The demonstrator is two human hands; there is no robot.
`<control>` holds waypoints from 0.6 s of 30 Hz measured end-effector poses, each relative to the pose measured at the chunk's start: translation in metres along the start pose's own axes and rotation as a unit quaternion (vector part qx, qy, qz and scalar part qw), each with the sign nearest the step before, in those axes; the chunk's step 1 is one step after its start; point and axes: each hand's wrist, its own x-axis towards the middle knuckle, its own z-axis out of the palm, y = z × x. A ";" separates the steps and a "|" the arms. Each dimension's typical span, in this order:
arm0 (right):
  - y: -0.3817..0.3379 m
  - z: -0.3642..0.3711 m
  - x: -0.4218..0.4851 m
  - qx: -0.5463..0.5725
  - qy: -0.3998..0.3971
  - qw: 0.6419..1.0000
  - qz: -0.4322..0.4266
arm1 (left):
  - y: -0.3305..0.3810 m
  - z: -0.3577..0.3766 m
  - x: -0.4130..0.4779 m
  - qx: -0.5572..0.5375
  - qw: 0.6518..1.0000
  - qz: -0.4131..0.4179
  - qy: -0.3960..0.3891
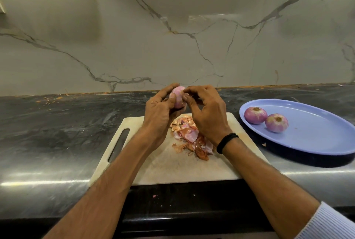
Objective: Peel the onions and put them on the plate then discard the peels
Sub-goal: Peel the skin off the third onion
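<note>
Gripping an onion [177, 97] in the left hand [159, 112] above a board [172, 165], right hand [206, 112] pinching at its side. Beneath, peels [190, 137] heaped on the board. Rightward on the surface [57, 133], a blue plate [317, 142] with two peeled onions [255, 115] side by side.

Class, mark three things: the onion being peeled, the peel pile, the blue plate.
onion being peeled [179, 99], head view, exposed pink side
peel pile [185, 135], head view, middle of the heap
blue plate [317, 133], head view, bare inner floor

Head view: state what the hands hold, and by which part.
Both hands hold one onion above the cutting board. The left hand grips its left side and underside, thumb on the front; the right hand pinches its upper right side.
</note>
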 end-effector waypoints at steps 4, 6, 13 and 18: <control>0.002 0.000 0.000 -0.019 0.019 0.999 -0.034 | -0.001 0.002 -0.002 0.007 1.000 0.014 -0.008; 0.002 -0.001 0.000 -0.029 0.028 0.998 -0.041 | -0.001 0.003 -0.003 0.013 1.000 0.021 -0.014; 0.001 -0.002 -0.001 -0.060 0.036 0.996 -0.064 | -0.001 0.004 -0.007 0.025 0.999 0.039 -0.023; -0.002 -0.001 -0.006 -0.076 -0.021 0.993 -0.085 | 0.002 0.005 -0.004 -0.013 1.000 0.026 -0.004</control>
